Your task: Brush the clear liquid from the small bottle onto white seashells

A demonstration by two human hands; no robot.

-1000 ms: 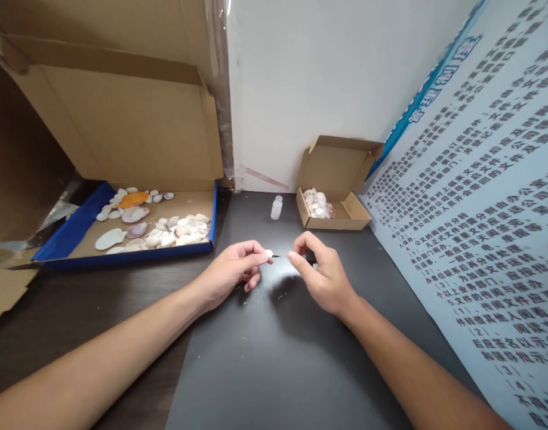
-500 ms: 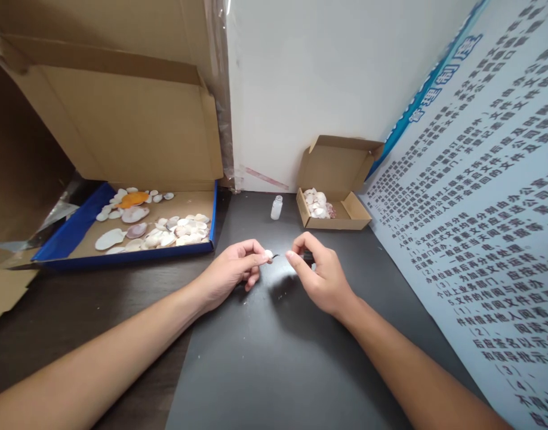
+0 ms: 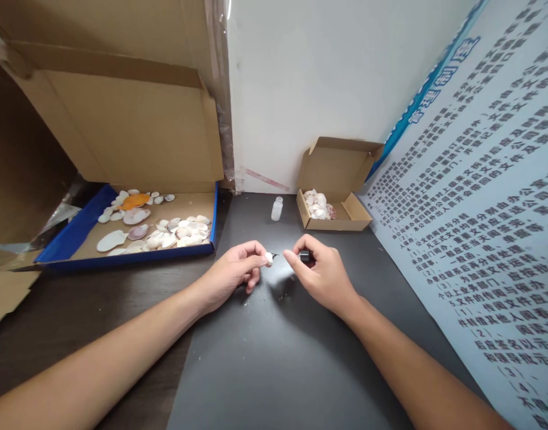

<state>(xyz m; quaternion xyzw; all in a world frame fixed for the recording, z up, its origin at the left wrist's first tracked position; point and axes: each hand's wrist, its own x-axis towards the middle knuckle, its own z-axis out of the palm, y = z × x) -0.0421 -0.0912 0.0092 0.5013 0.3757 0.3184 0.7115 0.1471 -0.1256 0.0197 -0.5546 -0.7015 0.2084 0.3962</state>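
Observation:
Pinched between the thumb and fingertips of my left hand (image 3: 238, 266) is a small white shell (image 3: 269, 259). My right hand (image 3: 321, 269) is closed around a black brush cap (image 3: 305, 256). Its thin dark brush points left, and the tip is at or very near the shell; I cannot tell if they touch. Behind both hands a small, uncapped bottle (image 3: 276, 209) with whitish contents stands upright on the dark grey mat (image 3: 256, 370).
At the left, an open blue-edged cardboard box (image 3: 184, 200) holds many white shells (image 3: 188, 232) and an orange shell (image 3: 135, 200). A smaller open cardboard box (image 3: 341, 224) with shells stands back right. A printed board (image 3: 471, 215) flanks the right side, and a white panel (image 3: 301, 77) the back.
My left fingers have turned the shell, so more of its white face shows. My right hand has shifted slightly, exposing more of the black cap.

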